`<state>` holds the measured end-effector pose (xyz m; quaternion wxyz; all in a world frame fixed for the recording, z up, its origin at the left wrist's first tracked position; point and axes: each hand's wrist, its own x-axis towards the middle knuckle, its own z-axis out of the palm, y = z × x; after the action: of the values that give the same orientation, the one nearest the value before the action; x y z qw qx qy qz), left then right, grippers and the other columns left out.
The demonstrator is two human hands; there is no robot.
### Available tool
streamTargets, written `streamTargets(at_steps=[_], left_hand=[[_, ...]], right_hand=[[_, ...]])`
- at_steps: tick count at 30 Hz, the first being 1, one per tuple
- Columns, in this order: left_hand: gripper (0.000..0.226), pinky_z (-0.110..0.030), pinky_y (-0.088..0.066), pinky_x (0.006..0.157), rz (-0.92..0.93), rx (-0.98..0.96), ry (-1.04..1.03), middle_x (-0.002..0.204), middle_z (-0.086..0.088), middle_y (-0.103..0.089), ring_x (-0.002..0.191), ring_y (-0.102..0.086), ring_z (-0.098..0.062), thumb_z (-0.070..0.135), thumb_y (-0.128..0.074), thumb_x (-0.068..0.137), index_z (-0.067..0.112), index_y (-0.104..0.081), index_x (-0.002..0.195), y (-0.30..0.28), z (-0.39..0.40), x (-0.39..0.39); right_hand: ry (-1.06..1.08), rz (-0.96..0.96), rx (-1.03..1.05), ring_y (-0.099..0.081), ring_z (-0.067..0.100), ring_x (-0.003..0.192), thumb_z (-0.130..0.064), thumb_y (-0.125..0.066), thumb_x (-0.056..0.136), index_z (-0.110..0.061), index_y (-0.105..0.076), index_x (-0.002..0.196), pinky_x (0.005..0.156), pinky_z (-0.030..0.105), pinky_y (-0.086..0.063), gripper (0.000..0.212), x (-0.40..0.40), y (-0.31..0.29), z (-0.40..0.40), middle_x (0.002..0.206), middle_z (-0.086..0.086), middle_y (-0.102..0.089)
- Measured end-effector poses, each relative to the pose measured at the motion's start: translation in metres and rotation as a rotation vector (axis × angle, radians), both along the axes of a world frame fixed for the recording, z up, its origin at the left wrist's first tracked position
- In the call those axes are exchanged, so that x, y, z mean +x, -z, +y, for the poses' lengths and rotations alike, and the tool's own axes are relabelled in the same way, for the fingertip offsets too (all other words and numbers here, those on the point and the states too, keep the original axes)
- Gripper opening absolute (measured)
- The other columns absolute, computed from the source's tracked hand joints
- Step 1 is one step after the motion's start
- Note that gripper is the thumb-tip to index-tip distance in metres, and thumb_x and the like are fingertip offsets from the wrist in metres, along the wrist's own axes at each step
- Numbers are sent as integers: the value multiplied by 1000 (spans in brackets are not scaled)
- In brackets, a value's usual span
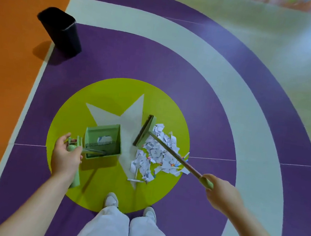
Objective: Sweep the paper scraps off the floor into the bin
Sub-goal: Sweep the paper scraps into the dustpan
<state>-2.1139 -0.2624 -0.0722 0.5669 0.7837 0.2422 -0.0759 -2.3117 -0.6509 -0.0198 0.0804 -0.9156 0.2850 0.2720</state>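
Head view, looking down at floor with purple bands, pale arcs, orange strip at left, lime-green circle with pale star at centre.

Paper scraps: loose heap of small torn white pieces with dark print marks and a few coloured flecks, lying on right half of lime-green circle. Heap mostly bunched; some stray strips trailing toward lower left edge, near the feet. A little white paper visible inside pale green plastic dustpan.

Long-handled pale green broom: head set at left edge of heap, between heap and dustpan, tilted; wooden shaft running diagonally across the scraps to right hand. Right grip: fingers curled round green end of shaft.

Dustpan standing on floor just left of broom head, apart from it, open side facing the heap, comb teeth along inner edge. Left hand at dustpan handle; left grip: fingers wrapped round pale green handle, thumb side up.

Black plastic bin: upright, open top, at upper left on border of purple and orange, well apart from heap and dustpan.

White trousers and white shoes at bottom centre, toes at circle edge.
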Motion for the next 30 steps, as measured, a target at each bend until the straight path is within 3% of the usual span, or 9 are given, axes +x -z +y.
streamTargets(at_steps=[4,7,8,11,13,15,20,24,30], left_hand=[[53,-23,-45,44,-7,-51,68,122,-6,-61,55,-51,-18,-2,-60,91,22,-49,138,-2,-10,10],[53,-21,-45,43,-11,-79,95,124,-12,-62,55,-51,-17,-4,-60,91,21,-50,137,-1,-17,14],[52,-21,-45,43,-10,-83,108,124,-13,-62,55,-50,-18,-4,-59,91,20,-50,137,-1,-20,14],[52,-17,-41,39,-12,-104,140,121,-12,-61,55,-46,-19,-6,-57,92,18,-50,137,-1,-29,12],[51,-16,-40,37,-5,-114,151,118,-8,-59,55,-45,-20,-8,-56,92,16,-50,137,-2,-33,11],[51,-16,-39,37,-4,-109,170,118,-7,-58,54,-44,-21,-8,-55,92,15,-50,138,-1,-36,7],[50,-17,-38,36,15,-106,184,116,-7,-57,54,-43,-21,-7,-55,93,13,-49,138,0,-45,-2],[49,-18,-41,37,13,-83,204,117,-6,-59,52,-46,-20,-6,-57,93,16,-50,137,2,-48,-11],[49,-18,-41,38,14,-71,156,116,-6,-59,52,-45,-22,-5,-58,92,17,-52,135,5,-42,-21]], right_hand=[[109,-34,-119,-66,25,99,-37,-46,93,-37,-41,138,72,31,-49,45,-35,-18,4,111,-2,-69],[257,28,-148,-67,25,86,-33,-49,88,-25,-59,112,65,30,-49,26,-69,-26,9,91,-3,-69],[408,65,-28,-66,27,78,-26,-53,85,-18,-60,102,62,30,-49,20,-83,-24,9,82,0,-66],[811,147,508,-57,26,52,-7,-58,77,0,-51,100,49,30,-51,25,-111,-27,20,65,9,-59],[781,120,537,-49,19,38,-3,-54,81,-1,-48,93,38,18,-35,13,-115,-32,28,53,5,-55],[819,14,501,-42,16,32,-1,-52,84,-2,-47,88,36,15,-29,6,-112,-31,29,55,7,-51],[879,-27,467,-41,18,33,-4,-53,85,-2,-50,84,40,19,-29,3,-109,-21,11,57,9,-46],[948,-85,490,-42,19,41,-1,-50,89,-2,-53,103,38,20,-34,15,-112,-17,-15,66,13,-48],[1121,-28,523,-41,17,50,-10,-46,97,-2,-51,99,40,15,-38,10,-83,2,-46,70,10,-45]])
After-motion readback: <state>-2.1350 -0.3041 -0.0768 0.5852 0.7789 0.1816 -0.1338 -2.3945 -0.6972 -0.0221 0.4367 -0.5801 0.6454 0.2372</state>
